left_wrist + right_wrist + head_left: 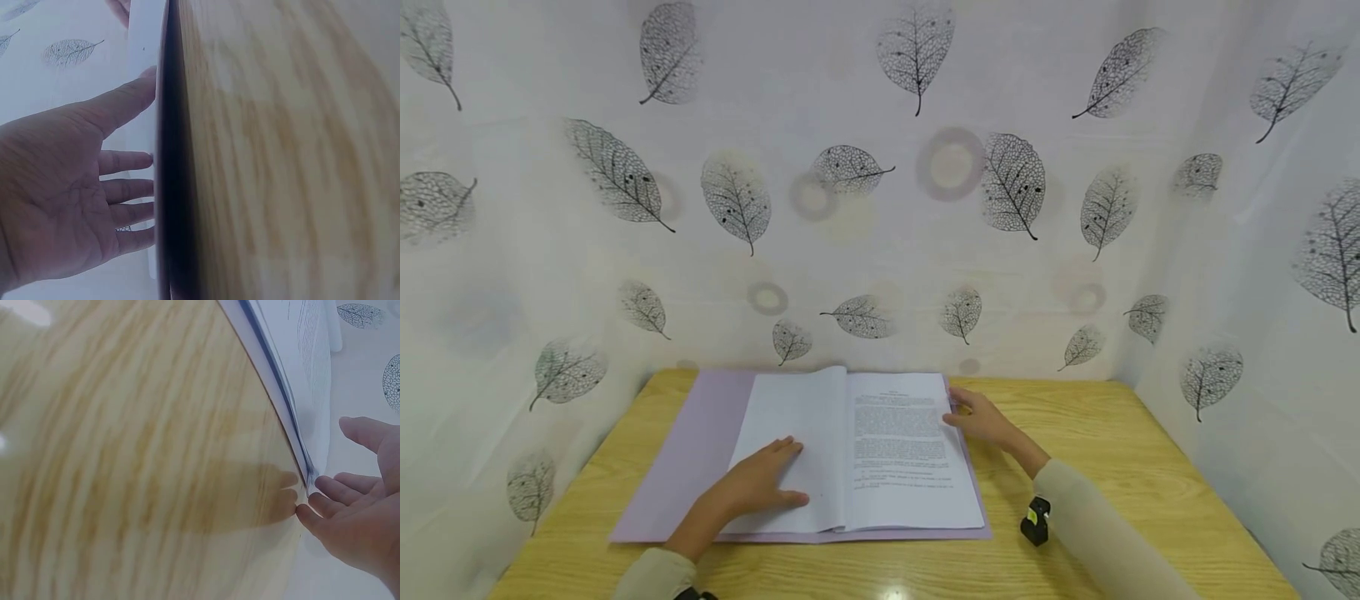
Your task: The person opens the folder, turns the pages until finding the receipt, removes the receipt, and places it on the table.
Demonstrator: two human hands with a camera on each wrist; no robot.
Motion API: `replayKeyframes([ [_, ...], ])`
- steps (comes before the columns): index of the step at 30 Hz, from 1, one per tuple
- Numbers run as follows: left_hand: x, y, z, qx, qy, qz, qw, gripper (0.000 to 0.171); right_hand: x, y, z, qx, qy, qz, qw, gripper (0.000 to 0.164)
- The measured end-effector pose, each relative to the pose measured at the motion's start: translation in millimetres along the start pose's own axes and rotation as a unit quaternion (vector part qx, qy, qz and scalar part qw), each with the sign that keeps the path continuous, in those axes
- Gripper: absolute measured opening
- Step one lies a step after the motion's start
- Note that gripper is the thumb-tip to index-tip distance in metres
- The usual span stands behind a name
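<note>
A lilac folder [688, 467] lies spread on the table, holding a stack of white sheets. The right-hand printed page [901, 450] shows several paragraphs of text. On the left, a turned-over blank page [797, 396] lies beside the bare folder cover. My left hand [760, 482] rests on that blank page, fingers fairly straight and thumb spread; the left wrist view shows its fingertips [145, 237] on the paper. At the printed page's right edge is my right hand [985, 419], its thumb apart from the fingers. Its fingertips [304, 514] meet the folder's edge in the right wrist view.
The wood-grain table [1075, 425] extends beyond the folder on both sides. Behind it hangs a pale curtain [880, 250] printed with dark leaf skeletons. A small black device [1035, 522] is strapped at my right wrist.
</note>
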State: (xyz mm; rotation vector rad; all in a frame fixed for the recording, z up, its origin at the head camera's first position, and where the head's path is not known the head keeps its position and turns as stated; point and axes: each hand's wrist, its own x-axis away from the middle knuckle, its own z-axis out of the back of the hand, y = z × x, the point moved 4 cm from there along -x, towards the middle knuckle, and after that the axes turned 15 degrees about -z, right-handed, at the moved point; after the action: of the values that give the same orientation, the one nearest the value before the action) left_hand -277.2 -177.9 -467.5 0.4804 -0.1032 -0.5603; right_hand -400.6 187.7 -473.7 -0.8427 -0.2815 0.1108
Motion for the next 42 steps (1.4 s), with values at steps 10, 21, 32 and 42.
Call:
replayKeyframes([
  [10,-0.8,-1.3,0.5,0.012,0.000,0.005,0.9999,0.089,-1.5,-0.9,-2.3,-0.006,-0.010,0.007,1.000,0.065],
  [21,-2.2,-3.8,0.6,0.010,-0.002,0.002,0.9999,0.089,-6.5,-1.7,3.4,-0.062,0.032,0.019,0.997,0.056],
  [32,-1.0,-6.2,-1.5,0.012,-0.008,0.016,0.9998,0.090,-1.2,-8.5,7.5,-0.134,0.012,-0.004,0.991,0.061],
  [42,-0.3,-5.7,-1.7,0.017,0.000,0.013,0.9998,0.089,1.4,-10.3,14.6,-0.144,-0.021,-0.007,0.989,0.055],
])
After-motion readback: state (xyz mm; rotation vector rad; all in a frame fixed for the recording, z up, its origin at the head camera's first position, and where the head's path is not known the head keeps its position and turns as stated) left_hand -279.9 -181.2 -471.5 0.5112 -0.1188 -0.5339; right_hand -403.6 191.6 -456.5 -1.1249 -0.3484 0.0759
